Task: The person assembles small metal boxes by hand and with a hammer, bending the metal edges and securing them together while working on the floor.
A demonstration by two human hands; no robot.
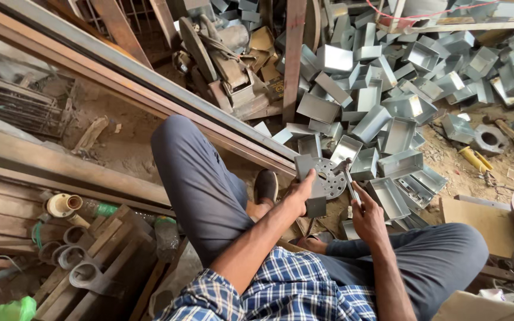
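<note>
I sit on the ground with my knees apart. My left hand [302, 191] grips a grey folded sheet-metal box [310, 178] that has a round plate with many small holes [331, 177] on its face. My right hand [365, 215] holds a small hammer [346, 172] by the handle, its head resting against the perforated plate. Both hands meet above my feet, between my grey trouser legs.
A big heap of grey sheet-metal boxes [400, 89] spreads ahead and to the right. Long steel bars [150, 89] run diagonally on the left. Pipe offcuts and wood scraps [84, 249] lie at lower left. A yellow tool [474, 159] lies in the dirt at right.
</note>
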